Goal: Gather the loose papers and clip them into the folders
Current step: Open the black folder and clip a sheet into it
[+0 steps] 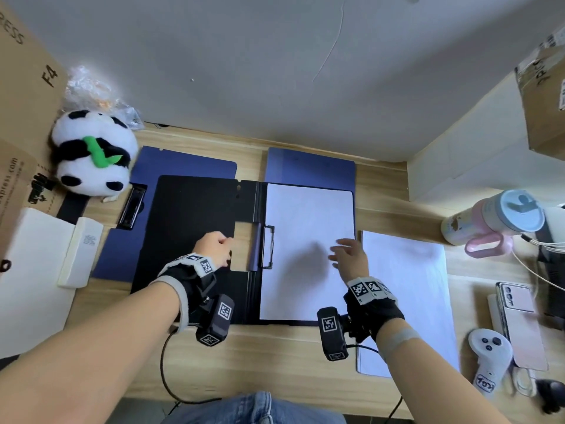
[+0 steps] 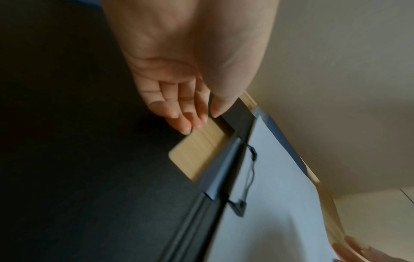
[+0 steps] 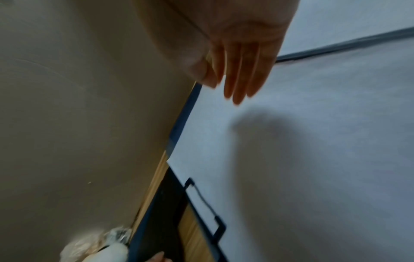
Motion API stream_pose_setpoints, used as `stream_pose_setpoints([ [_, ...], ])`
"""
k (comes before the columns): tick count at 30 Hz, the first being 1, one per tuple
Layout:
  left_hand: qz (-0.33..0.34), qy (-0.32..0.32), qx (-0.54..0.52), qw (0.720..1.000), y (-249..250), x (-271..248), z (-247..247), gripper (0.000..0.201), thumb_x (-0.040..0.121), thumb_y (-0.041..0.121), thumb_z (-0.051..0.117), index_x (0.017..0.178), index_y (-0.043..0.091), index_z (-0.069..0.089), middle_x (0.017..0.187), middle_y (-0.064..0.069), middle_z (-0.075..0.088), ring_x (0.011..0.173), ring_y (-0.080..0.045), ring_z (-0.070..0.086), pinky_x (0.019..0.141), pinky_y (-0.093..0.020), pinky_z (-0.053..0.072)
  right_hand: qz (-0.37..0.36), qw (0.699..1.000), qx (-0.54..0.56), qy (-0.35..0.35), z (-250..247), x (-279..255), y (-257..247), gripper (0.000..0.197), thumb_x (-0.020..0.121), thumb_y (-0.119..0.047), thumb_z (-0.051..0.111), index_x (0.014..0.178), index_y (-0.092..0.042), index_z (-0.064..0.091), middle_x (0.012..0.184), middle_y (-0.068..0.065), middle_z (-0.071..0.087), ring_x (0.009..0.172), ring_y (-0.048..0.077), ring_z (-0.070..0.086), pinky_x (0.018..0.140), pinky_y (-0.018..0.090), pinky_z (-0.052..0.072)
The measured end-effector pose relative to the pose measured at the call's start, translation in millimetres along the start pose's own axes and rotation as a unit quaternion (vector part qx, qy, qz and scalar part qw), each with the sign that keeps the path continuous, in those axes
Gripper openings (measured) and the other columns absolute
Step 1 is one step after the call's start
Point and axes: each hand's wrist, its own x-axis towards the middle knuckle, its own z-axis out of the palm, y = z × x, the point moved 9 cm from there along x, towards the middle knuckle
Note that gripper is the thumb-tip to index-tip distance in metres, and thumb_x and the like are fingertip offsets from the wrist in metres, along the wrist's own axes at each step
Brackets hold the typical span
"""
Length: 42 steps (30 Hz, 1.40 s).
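Note:
A black folder [image 1: 189,224] lies open mid-desk. A white sheet [image 1: 305,249] lies on its right half, its left edge under the black wire clip [image 1: 267,246]. My left hand [image 1: 227,244] touches the left cover at its cut-out corner, fingers loosely bent [image 2: 186,124], thumb beside them. My right hand [image 1: 339,250] hovers over the sheet, fingers [image 3: 237,85] straight, casting a shadow on it. A loose paper stack [image 1: 406,301] lies right of the folder. A blue folder [image 1: 183,162] lies open behind, its clip [image 1: 132,206] at the left.
A panda plush [image 1: 91,154] and cardboard boxes [image 1: 24,87] crowd the left, with white boxes [image 1: 79,252] beside them. On the right stand a pink and blue bottle [image 1: 495,218], a phone [image 1: 519,319] and a white controller [image 1: 489,359]. A wall backs the desk.

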Motion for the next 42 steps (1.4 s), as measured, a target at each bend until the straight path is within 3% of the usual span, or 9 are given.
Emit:
stream_pose_setpoints([
  [6,-0.05,0.071,0.03,0.996,-55,-17,-54,0.022,0.089,0.013,0.046,0.086,0.018,0.066,0.085,-0.01,0.061,0.084,-0.036,0.058,0.077,-0.032,0.045,0.05,0.964,-0.034,-0.259,110,-61,-16,0.018,0.09,-0.006,0.05,0.106,-0.008,0.058,0.085,0.004,0.062,0.067,0.014,0.059,0.064,0.02,0.046],
  [9,-0.077,0.084,0.066,0.991,-79,-23,-73,0.023,0.085,0.012,0.046,0.074,0.019,0.064,0.097,-0.019,0.064,0.089,-0.041,0.057,0.08,-0.036,0.046,0.069,0.957,-0.045,-0.277,152,-75,-14,0.033,0.093,-0.008,0.048,0.126,-0.007,0.047,0.102,0.006,0.055,0.065,0.015,0.059,0.062,0.022,0.047],
  [15,-0.151,0.124,0.09,0.977,-117,-40,-96,0.04,0.089,0.02,0.051,0.127,0.011,0.048,0.136,-0.02,0.042,0.125,-0.038,0.041,0.104,-0.043,0.034,0.151,0.937,-0.089,-0.303,208,-99,5,0.024,0.094,-0.008,0.044,0.119,-0.007,0.046,0.114,0.012,0.046,0.091,0.027,0.064,0.051,0.027,0.053],
  [18,-0.133,0.127,0.074,0.98,-116,-50,-99,0.048,0.091,0.024,0.049,0.136,0.012,0.037,0.142,-0.019,0.036,0.128,-0.037,0.038,0.107,-0.043,0.032,0.149,0.953,-0.056,-0.257,213,-100,6,0.04,0.093,-0.011,0.049,0.131,-0.001,0.042,0.11,0.01,0.044,0.071,0.017,0.055,0.065,0.03,0.052],
  [24,-0.057,0.124,-0.106,0.985,-89,-56,-124,0.056,0.093,0.022,0.047,0.143,0.006,0.028,0.139,-0.017,0.047,0.124,-0.037,0.048,0.101,-0.038,0.038,0.152,0.959,0.045,-0.234,197,-108,-1,0.025,0.094,-0.008,0.046,0.119,-0.005,0.048,0.109,0.013,0.045,0.066,0.017,0.05,0.064,0.028,0.047],
  [26,-0.003,0.111,-0.08,0.991,-65,-57,-137,0.027,0.092,0.021,0.047,0.112,0.004,0.055,0.113,-0.015,0.058,0.108,-0.035,0.053,0.088,-0.035,0.039,0.132,0.96,0.057,-0.241,190,-112,-8,0.035,0.095,-0.008,0.045,0.129,-0.002,0.045,0.1,0.01,0.051,0.068,0.016,0.052,0.065,0.027,0.047],
  [30,0.1,0.091,-0.039,0.99,-2,-77,-150,0.043,0.093,0.029,0.044,0.055,0.015,0.03,0.058,-0.004,0.037,0.07,-0.027,0.044,0.064,-0.031,0.029,0.084,0.96,0.093,-0.251,162,-122,-37,0.036,0.095,-0.013,0.048,0.13,-0.003,0.048,0.093,0.005,0.057,0.076,0.018,0.057,0.073,0.029,0.049],
  [37,0.25,-0.031,0.057,0.966,121,-152,-91,0.062,0.095,0.055,0.023,0.074,0.007,0.057,0.073,-0.01,0.061,0.074,-0.028,0.061,0.071,-0.036,0.048,0.005,0.944,0.164,-0.285,68,-147,-84,0.039,0.097,-0.037,0.037,0.119,-0.012,0.058,0.12,0.006,0.063,0.109,0.027,0.061,0.092,0.04,0.051],
  [42,0.23,-0.139,-0.038,0.963,148,-147,-29,0.056,0.097,0.051,0.023,0.115,0.013,0.06,0.101,-0.002,0.062,0.082,-0.023,0.062,0.089,-0.035,0.047,0.013,0.96,0.129,-0.246,5,-135,-74,0.044,0.097,-0.046,0.031,0.112,-0.02,0.063,0.101,-0.005,0.069,0.087,0.012,0.064,0.075,0.028,0.048],
])
